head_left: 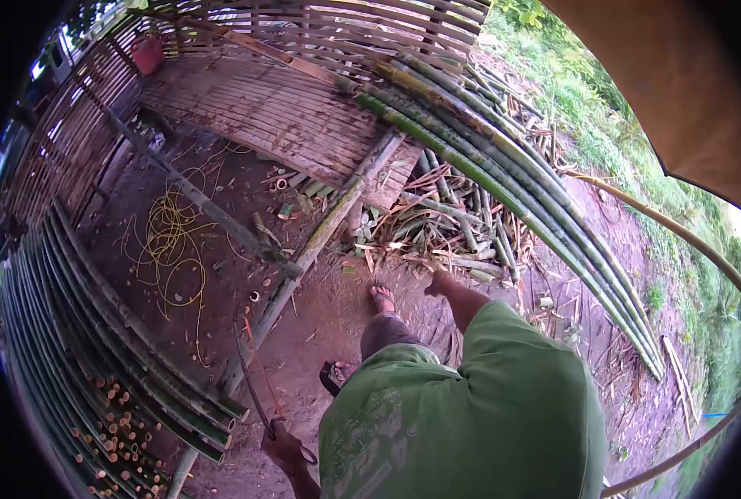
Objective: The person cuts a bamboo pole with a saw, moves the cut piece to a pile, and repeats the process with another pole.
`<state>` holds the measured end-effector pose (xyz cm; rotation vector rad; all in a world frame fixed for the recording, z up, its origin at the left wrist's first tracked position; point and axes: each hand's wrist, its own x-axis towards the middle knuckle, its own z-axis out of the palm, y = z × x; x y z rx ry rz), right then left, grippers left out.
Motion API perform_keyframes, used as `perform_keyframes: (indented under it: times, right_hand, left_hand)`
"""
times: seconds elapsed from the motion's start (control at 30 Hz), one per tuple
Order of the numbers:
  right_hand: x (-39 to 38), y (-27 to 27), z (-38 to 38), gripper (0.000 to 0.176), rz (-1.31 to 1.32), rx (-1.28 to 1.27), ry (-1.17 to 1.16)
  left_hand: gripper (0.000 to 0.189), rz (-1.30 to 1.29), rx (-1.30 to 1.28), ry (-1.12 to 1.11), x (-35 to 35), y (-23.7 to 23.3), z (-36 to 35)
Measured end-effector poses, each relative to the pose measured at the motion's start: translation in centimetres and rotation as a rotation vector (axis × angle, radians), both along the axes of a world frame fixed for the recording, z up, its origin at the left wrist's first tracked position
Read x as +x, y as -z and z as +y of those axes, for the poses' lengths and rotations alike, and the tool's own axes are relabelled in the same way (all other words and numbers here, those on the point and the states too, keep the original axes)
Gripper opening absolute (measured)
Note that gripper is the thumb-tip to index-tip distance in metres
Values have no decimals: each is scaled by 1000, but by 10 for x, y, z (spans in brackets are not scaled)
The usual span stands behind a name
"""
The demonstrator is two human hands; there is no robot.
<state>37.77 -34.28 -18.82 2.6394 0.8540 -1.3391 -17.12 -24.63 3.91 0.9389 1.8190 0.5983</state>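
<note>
My left hand point(283, 449) is at the bottom, closed around the handle of a hacksaw point(256, 378). Its dark frame and thin reddish blade point up and away, beside a long bamboo pole point(291, 283) lying slantwise over the ground. My right hand point(442, 284) reaches out with nothing visible in it, and its fingers look apart. Just beyond it is a heap of split bamboo strips and offcuts point(424, 229). My sandalled feet point(382, 298) stand on bare dirt between the two hands.
Long green bamboo poles point(503, 170) rest at the upper right. More poles point(79, 291) are stacked at the left, cut ends showing. A slatted bamboo platform point(262, 108), a tangled yellow rope point(167, 229) and a red container point(147, 55) are farther off.
</note>
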Motion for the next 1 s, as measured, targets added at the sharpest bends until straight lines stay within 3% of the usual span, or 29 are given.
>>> perform_keyframes:
  times: [0.07, 0.1, 0.13, 0.2, 0.27, 0.33, 0.47, 0.6, 0.63, 0.83, 1.0]
  right_hand:
    - [41, 5, -29, 48, -253, -101, 15]
    - [69, 8, -40, 48, -206, -85, 57]
    - [77, -33, -32, 47, -296, -83, 113]
    - [142, -25, -34, 55, -257, -65, 200]
    - [198, -16, -26, 71, -456, 25, 202]
    - [238, -59, 1, 80, -517, 145, 341]
    - [316, -50, 23, 81, -585, 247, 341]
    - [330, -41, 38, 82, -726, 229, 302]
    - [325, -44, 43, 75, -799, 275, 322]
    - [310, -56, 30, 68, -701, 282, 216]
    - [335, -9, 12, 54, -555, 364, 109]
  left_hand:
    - [28, 31, 11, 37, 20, 12, 18]
    - [29, 46, 14, 54, 31, 21, 26]
    - [30, 89, 65, 96, 36, 39, 36]
    - [32, 179, 159, 175, 46, 70, 53]
    - [31, 144, 56, 133, 101, 45, 73]
    - [29, 122, -32, 86, 139, 34, 89]
    - [27, 75, -123, 11, 195, 20, 116]
    - [42, 117, -157, 31, 220, 10, 124]
    - [37, 85, -172, 42, 224, 8, 126]
    - [29, 56, -141, 84, 286, -15, 125]
    - [29, 36, -151, 59, 299, -5, 127]
